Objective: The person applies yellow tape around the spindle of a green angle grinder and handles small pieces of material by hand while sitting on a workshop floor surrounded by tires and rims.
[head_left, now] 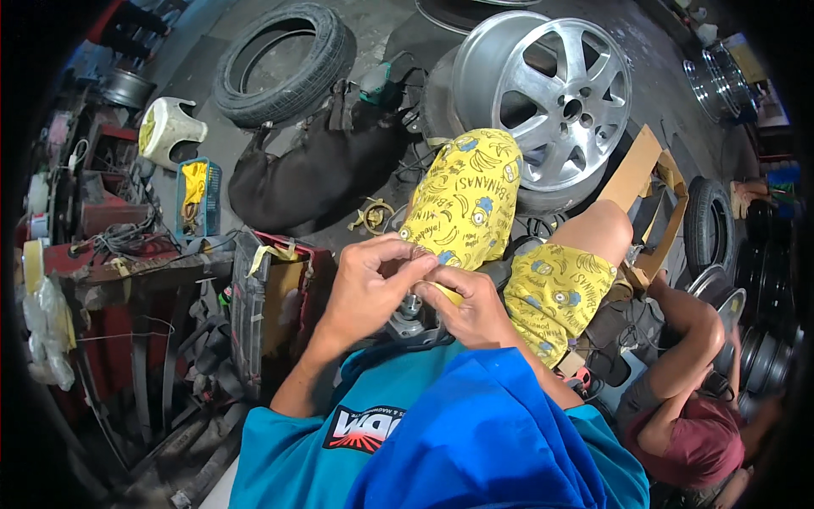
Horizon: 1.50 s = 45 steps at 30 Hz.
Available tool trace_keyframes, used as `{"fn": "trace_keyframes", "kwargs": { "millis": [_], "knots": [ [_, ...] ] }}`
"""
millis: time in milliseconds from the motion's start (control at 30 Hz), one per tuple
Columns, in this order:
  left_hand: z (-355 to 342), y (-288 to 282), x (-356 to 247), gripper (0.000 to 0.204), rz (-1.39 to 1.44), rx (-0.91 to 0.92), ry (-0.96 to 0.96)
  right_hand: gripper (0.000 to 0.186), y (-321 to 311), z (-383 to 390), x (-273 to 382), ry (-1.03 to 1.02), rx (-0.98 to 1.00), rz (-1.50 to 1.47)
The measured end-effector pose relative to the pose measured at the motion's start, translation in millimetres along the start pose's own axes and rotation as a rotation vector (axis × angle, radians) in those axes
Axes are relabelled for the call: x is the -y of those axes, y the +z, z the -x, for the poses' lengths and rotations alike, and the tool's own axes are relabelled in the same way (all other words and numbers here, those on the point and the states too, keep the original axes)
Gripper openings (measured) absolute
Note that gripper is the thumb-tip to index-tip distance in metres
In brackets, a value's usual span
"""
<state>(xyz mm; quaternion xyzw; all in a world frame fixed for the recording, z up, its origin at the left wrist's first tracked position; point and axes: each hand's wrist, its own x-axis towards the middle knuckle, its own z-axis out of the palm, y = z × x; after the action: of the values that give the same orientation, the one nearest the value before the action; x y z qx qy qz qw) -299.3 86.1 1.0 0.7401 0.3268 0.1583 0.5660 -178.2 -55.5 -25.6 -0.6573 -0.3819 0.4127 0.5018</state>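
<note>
My left hand (373, 284) and my right hand (471, 307) meet in front of my body, above my lap. Both are closed in a pinch, thumbs and fingertips nearly touching. A small brownish edge (419, 252) shows at the left fingertips; its kind is too small to make out. A bit of yellow (447, 293) appears by the right fingers, either a strip or the shorts behind. Just below the hands, a metal-headed power tool (410, 307) lies partly hidden. Beyond my yellow patterned shorts (468, 191), a silver multi-spoke wheel rim (570, 106) leans on a tire.
A black dog (314, 174) lies at front left, near a loose tire (284, 64). A tape roll (373, 216), blue basket (197, 199) and white stool (172, 131) are leftward. At right are a cardboard box (640, 170) and another person (691, 433).
</note>
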Motion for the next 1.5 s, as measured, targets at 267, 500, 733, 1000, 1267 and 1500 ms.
{"fn": "trace_keyframes", "kwargs": {
  "millis": [267, 500, 733, 1000, 1267, 1500],
  "knots": [
    [-44.5, -19.3, 55.0, 0.024, 0.762, 0.740, -0.129, 0.023, -7.0, -7.2, -4.8, -0.022, 0.232, -0.178],
    [14.2, 2.6, -13.0, 0.014, -0.183, -0.105, 0.093, 0.020, 10.6, -0.2, 5.4, -0.040, -0.124, 0.173],
    [-1.3, -7.4, 17.9, 0.015, 0.193, 0.140, -0.051, 0.016, -14.8, -7.3, -1.6, -0.116, 0.089, 0.129],
    [-36.5, -22.0, 52.6, 0.032, 0.675, 0.615, -0.342, 0.015, -11.0, -9.6, -5.8, -0.113, 0.116, 0.060],
    [13.5, 11.1, -12.8, 0.017, -0.187, -0.193, 0.052, 0.014, -2.4, -3.4, -4.6, -0.134, -0.014, 0.203],
    [10.9, 5.1, -3.6, 0.016, -0.186, -0.166, 0.124, 0.015, -17.3, -7.9, 0.5, -0.187, 0.105, 0.217]
  ]
}}
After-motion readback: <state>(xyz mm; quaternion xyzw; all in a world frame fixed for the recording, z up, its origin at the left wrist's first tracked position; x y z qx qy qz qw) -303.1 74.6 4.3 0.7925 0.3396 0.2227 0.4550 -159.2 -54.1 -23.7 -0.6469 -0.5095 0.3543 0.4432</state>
